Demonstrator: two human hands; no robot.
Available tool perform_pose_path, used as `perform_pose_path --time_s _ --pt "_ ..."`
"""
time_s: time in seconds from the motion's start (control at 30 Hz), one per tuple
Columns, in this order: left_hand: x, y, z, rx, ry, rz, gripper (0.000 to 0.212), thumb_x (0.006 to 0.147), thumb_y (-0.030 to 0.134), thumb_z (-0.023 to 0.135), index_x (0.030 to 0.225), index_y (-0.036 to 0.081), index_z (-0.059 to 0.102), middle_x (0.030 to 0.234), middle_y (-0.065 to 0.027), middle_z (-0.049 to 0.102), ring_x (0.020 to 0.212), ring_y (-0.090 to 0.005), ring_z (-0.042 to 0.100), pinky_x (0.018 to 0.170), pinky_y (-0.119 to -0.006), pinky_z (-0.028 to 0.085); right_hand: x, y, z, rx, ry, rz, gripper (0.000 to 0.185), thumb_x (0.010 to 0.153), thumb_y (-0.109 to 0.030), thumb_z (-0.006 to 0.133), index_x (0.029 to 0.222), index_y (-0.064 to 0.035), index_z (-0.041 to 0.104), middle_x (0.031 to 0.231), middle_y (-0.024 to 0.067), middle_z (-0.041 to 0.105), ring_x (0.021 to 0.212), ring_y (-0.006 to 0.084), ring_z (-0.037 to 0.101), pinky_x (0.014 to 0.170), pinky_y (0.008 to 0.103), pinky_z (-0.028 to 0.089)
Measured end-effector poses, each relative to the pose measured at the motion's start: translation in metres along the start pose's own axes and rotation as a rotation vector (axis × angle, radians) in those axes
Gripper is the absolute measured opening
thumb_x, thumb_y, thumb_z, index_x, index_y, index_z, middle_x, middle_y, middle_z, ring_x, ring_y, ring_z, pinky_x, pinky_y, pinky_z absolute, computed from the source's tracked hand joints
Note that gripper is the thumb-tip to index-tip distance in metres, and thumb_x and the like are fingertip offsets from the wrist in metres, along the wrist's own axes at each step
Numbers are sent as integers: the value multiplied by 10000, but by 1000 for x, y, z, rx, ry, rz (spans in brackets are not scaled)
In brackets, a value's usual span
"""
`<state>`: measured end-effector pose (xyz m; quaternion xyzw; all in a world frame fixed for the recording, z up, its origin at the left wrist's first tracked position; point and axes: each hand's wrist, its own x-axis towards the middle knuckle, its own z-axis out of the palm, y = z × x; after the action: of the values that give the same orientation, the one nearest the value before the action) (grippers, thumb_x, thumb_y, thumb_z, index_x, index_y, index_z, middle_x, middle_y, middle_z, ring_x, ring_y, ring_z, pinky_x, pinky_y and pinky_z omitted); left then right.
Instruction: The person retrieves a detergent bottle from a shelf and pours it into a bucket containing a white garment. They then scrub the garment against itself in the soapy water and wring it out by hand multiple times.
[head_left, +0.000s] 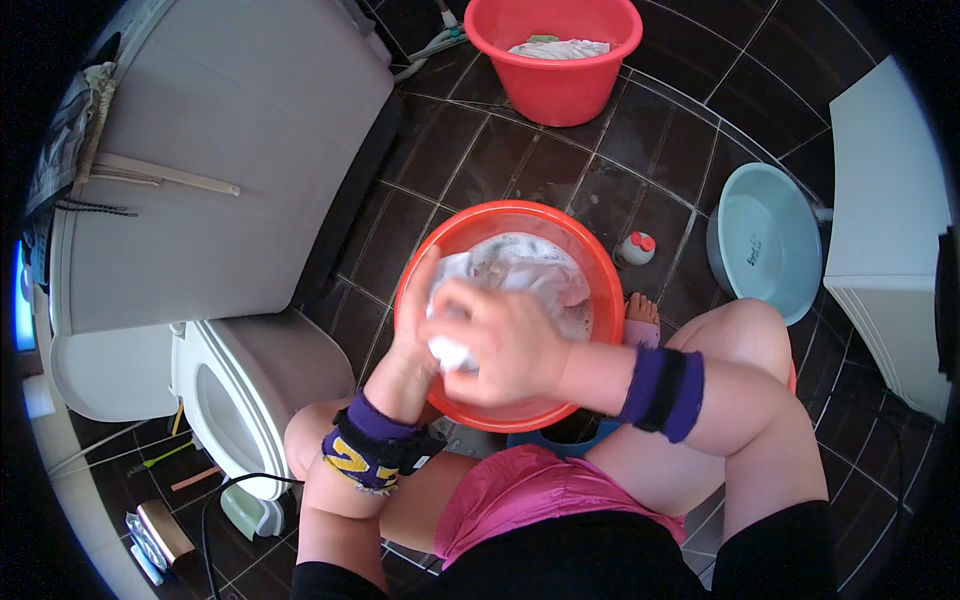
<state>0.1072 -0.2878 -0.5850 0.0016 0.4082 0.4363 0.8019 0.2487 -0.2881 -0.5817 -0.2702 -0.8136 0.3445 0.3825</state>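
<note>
A red plastic basin stands on the floor between my legs, with sudsy water and white and pale pink wet cloth in it. Over its left part, my left hand is against a bunched white cloth, fingers pointing up. My right hand is curled round the same cloth from the right, and motion blurs its fingers. Part of the bunched cloth is hidden behind the right hand. Purple bands are worn on both forearms. Right of the basin stands a white bottle with a red cap, near my foot.
Another red basin with cloth stands at the top. A light blue basin leans at the right beside a white cabinet-like object. At left are a toilet and a large pale appliance or cabinet. Dark tiles cover the floor.
</note>
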Motion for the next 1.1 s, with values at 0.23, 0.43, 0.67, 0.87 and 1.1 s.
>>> perform_pose_path --time_s 0.23,0.43,0.67,0.87,1.1 --pt "10 -22 -19 -123 -126 30 330 961 398 406 1095 149 576 973 -55 635 889 -201 631 747 -347 526 13 53 1 -177 204 196 182 781 -245 672 698 -98 606 767 60 557 607 276 595 487 376 456" --pt "14 -46 -28 89 142 343 254 935 276 423 1003 86 577 899 -71 613 822 -202 631 668 -339 535 5 9 10 -73 186 6 182 822 -202 627 708 -62 607 762 85 563 599 281 587 505 391 455" --pt "13 -44 -29 158 -47 484 320 958 362 399 1045 123 593 905 -33 640 823 -162 635 654 -318 517 5 12 9 -68 149 95 220 862 -256 605 723 -86 604 767 102 580 598 284 589 540 409 455" --pt "-9 -6 14 22 204 133 191 923 292 485 890 157 617 780 6 675 642 -155 647 445 -276 455 24 66 -10 202 25 645 325 964 -353 490 889 -46 569 869 124 628 742 293 638 645 355 481" --pt "-24 36 11 -57 130 408 323 934 388 491 910 93 622 868 -60 677 833 -220 646 744 -349 506 21 77 -15 370 70 455 303 935 -350 535 984 -53 563 884 126 653 869 244 650 749 363 489"
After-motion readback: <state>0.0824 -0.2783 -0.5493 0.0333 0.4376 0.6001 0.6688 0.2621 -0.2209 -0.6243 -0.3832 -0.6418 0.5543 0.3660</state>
